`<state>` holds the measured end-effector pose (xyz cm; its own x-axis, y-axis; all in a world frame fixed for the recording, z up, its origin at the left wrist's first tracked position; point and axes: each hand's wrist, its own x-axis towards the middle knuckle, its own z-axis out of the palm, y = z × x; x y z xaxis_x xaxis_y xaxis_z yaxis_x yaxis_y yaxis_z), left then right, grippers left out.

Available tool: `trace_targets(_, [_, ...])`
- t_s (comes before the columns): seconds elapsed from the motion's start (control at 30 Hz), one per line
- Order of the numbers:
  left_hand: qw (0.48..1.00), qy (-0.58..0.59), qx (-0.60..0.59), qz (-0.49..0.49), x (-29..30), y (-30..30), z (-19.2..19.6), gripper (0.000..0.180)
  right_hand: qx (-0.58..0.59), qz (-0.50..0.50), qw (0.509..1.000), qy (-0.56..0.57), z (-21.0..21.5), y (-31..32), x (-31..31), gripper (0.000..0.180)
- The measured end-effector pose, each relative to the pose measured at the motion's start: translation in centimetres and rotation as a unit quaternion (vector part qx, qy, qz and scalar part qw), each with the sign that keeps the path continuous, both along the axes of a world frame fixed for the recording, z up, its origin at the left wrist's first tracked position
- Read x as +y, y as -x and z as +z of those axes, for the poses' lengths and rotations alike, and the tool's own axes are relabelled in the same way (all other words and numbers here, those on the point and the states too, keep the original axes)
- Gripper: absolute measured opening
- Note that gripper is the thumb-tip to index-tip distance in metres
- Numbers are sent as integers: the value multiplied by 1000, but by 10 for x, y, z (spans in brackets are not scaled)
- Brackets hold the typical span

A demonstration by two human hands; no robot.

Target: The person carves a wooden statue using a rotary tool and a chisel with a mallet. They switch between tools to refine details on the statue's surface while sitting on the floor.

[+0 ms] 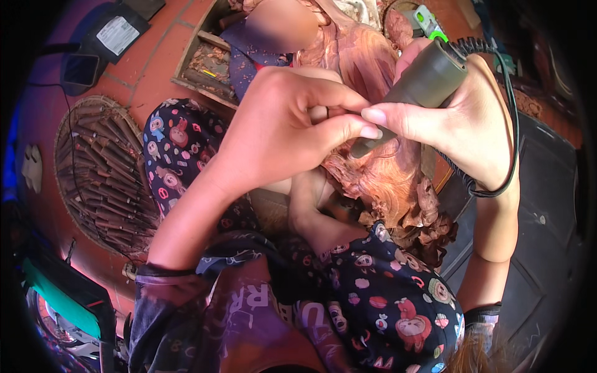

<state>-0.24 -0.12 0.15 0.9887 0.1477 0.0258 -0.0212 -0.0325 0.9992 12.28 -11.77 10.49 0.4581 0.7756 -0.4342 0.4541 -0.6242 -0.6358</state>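
Note:
My right hand point(460, 118) is wrapped round a dark grey-green rotary tool handpiece point(424, 76), a thick cylinder with a tapered nose that points down and left. A black coiled cord point(472, 45) leaves its back end and loops round my right wrist. At the nose, my left hand point(283, 124) is closed in a pinch, thumb and forefinger meeting right by the right thumb. Whatever lies between those left fingertips is hidden. Beneath both hands rests a large carved piece of reddish wood point(379, 180) with flowing grain and ragged, leaf-like lower edges.
On the left, a round woven basket point(60, 140) holds several dark-handled carving tools point(109, 171) on the red tiled floor. A wooden box point(199, 84) with shavings stands beyond my knee. Dark panelling point(528, 248) fills the right. A phone point(81, 69) lies far left.

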Motion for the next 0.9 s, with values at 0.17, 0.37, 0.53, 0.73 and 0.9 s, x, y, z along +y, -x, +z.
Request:
trace_targets(0.17, [998,10,-48,46,1,5,12,21,-78,-25,996,22,22,12,7,22])
trace_targets(0.37, [967,170,-7,190,6,6,63,39,-214,-88,929,-289,37,-5,-47,49])
trace_targets(0.53, [932,344,109,-20,6,13,66,59,-290,217,852,-378,4,-6,-27,44])
trace_targets(0.73, [884,453,114,15,4,4,56,36,-336,299,780,-435,-16,-4,-19,34])
trace_targets(0.9, [919,358,97,135,23,12,57,43,-417,171,822,-349,-12,-50,-38,26])
